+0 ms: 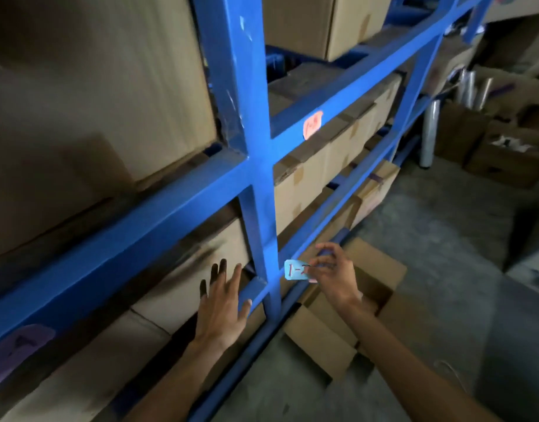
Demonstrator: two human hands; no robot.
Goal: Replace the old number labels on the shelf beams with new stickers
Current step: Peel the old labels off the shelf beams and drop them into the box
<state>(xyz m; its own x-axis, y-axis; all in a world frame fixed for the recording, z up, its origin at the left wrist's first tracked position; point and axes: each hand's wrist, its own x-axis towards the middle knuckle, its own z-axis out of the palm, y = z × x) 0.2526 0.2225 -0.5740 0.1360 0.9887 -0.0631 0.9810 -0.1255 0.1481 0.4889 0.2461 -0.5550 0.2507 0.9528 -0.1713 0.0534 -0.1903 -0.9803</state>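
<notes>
Seemingly midway: right hand (330,271) pinching blue sticker (296,270) at lower beam (332,197), not yet pressed flat; left hand (222,303) spread empty; pink label (312,124) and purple label (17,348) awaiting replacement.

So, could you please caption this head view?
Right hand holds a light-blue paper sticker at the blue metal shelf beam; left hand open.

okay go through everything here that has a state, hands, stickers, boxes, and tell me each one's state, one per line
Left hand: open, fingers spread, resting on lower blue beam.
Right hand: pinching light blue paper sticker.
Light blue paper sticker: held at the beam, partly hidden.
Pink sticker: stuck on upper beam.
Purple sticker: stuck on beam.
Brown cardboard floor box: flaps open.
</notes>
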